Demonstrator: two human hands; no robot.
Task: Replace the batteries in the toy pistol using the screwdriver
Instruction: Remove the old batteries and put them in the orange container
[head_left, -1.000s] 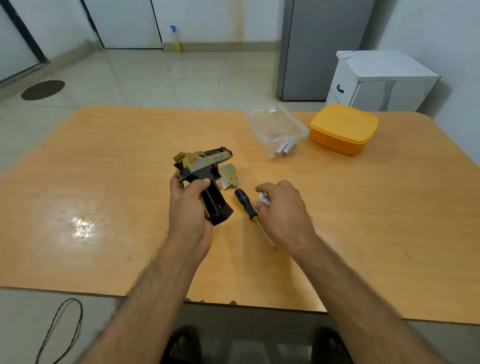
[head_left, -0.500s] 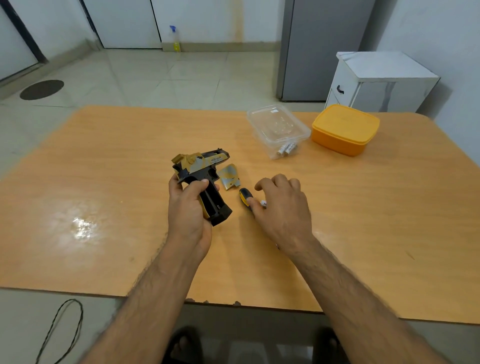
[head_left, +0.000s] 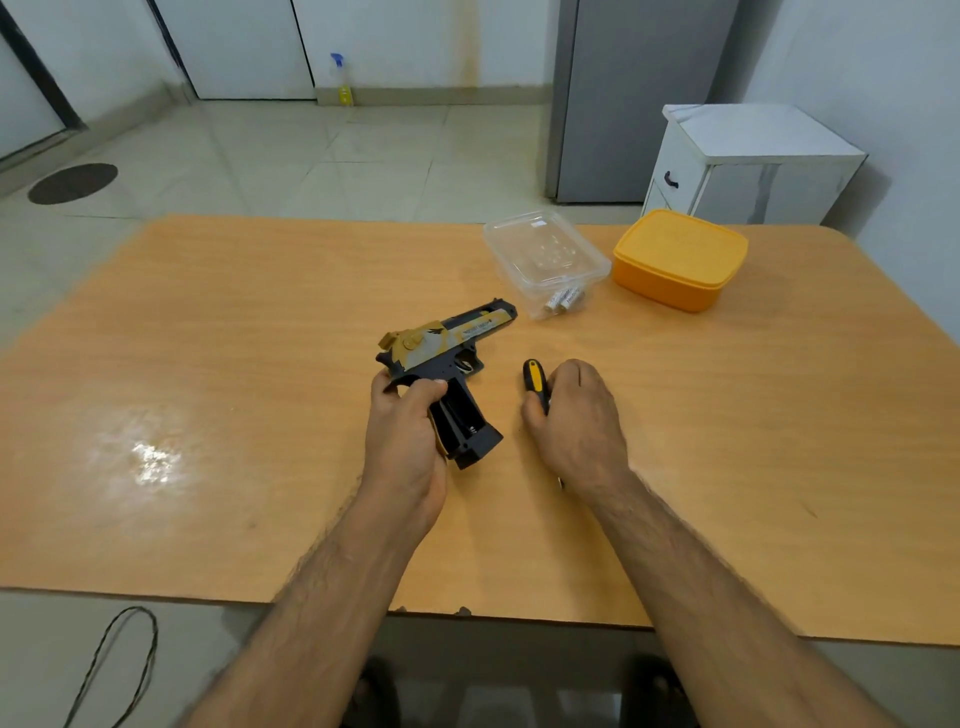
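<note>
The black and yellow toy pistol is tilted over the table, barrel pointing right and away. My left hand grips it at the back of the handle. The battery compartment in the handle is uncovered, and a spring shows inside. Right of the pistol, my right hand curls round the black and yellow screwdriver. Only the top of its handle sticks out above my fingers. Whether that hand also holds a battery is hidden. Two white batteries lie in the clear container.
A closed yellow box stands right of the clear container at the back of the wooden table. Behind the table are a white cabinet and a grey fridge. A cable lies on the floor at the lower left.
My right hand moved onto the screwdriver handle and closed round it. The white battery between its fingers is out of sight. The pistol turned, and the loose cover beside it no longer shows.
</note>
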